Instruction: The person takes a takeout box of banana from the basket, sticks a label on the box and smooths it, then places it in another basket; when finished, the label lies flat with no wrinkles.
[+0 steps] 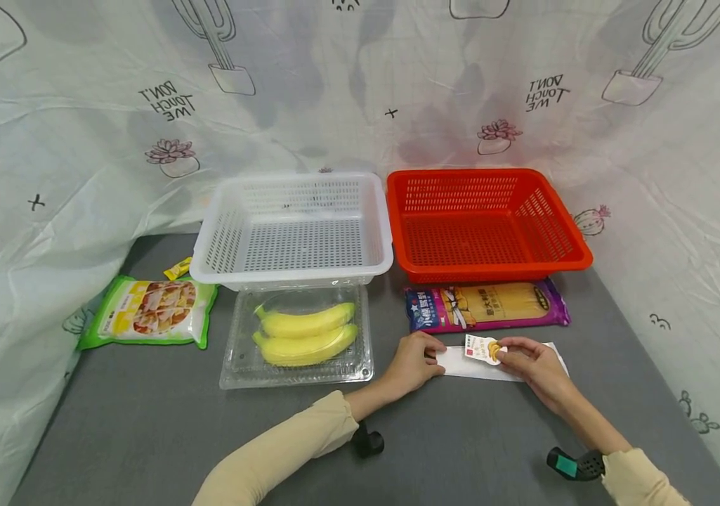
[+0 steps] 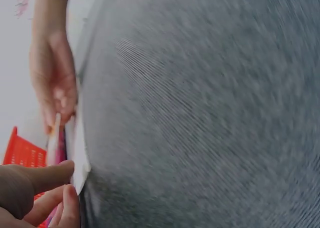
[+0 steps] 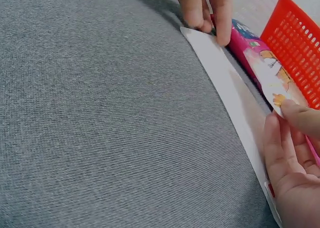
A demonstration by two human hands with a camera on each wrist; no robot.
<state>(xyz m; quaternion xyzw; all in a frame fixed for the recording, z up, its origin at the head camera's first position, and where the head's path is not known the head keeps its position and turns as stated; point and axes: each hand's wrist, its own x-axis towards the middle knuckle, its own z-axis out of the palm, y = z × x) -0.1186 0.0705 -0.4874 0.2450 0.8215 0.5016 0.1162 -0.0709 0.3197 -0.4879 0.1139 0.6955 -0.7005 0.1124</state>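
My right hand (image 1: 538, 369) pinches a small white card (image 1: 480, 348) printed with yellow bananas, thumb and fingertips at its right end. Below that card a long white paper strip (image 1: 457, 363) lies along the grey table. My left hand (image 1: 411, 360) holds the strip's left end with its fingertips; in the right wrist view these fingers (image 3: 223, 23) are at the strip's far end. Just behind the strip lies a purple pack of spaghetti (image 1: 511, 306). To the left of my left hand, two yellow bananas (image 1: 305, 334) lie on a clear plastic container (image 1: 233, 372).
A white basket (image 1: 290, 273) and a red basket (image 1: 492, 273) stand side by side at the back, against a printed cloth. On the left are a green-edged food bag (image 1: 160, 309) and a small yellow packet (image 1: 178, 268).
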